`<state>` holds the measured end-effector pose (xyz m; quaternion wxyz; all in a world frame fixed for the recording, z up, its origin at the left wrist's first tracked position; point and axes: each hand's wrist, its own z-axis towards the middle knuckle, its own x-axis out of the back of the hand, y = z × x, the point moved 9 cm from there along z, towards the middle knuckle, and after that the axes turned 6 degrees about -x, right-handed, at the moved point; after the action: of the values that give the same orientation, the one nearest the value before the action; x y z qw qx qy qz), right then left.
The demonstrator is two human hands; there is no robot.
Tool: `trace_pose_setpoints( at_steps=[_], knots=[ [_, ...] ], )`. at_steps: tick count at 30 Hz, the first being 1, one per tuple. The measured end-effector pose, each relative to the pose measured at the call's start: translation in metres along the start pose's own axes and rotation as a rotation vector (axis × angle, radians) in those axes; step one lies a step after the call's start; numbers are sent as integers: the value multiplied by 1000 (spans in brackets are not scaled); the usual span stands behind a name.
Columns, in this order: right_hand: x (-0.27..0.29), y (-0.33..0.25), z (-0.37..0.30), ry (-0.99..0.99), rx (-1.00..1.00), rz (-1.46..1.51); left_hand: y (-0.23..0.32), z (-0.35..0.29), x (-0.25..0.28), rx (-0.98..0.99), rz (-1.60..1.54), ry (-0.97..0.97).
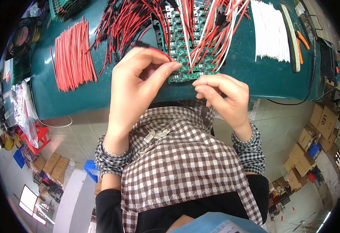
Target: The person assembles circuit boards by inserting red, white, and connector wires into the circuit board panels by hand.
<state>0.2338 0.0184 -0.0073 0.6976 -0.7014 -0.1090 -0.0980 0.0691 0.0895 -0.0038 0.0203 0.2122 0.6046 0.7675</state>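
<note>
My left hand [133, 83] is closed in a pinch on a red wire [161, 51] with a black connector [142, 44] at its far end. Its fingertips are just above the near part of a panel of green circuit boards [177, 77]. Beside that panel's near right edge, my right hand [228, 95] has thumb and forefinger pressed together; anything between them is too small to make out. Red and white wires [216, 42] rise from the boards and lie across them. A heap of red wires with black connectors [129, 27] lies left of the panel.
On the green table [236, 83], cut red wires [74, 56] lie at left and white wires [272, 33] at right. Beyond the white ones are a long pale strip [291, 39] and an orange-handled tool [303, 40]. Cardboard boxes [321, 120] stand on the floor at right.
</note>
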Motion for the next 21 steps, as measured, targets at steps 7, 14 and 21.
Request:
trace_pose_setpoints(
  at_steps=[7, 14, 21],
  knots=[
    [3, 9, 0, -357, -292, 221, -4, -6, 3, 164, 85, 24],
    [152, 2, 111, 200, -154, -344, -10, -13, 3, 184, 50, -32],
    [157, 45, 266, 164, -169, -876, -5, -13, 17, 222, 62, -43]
  ],
)
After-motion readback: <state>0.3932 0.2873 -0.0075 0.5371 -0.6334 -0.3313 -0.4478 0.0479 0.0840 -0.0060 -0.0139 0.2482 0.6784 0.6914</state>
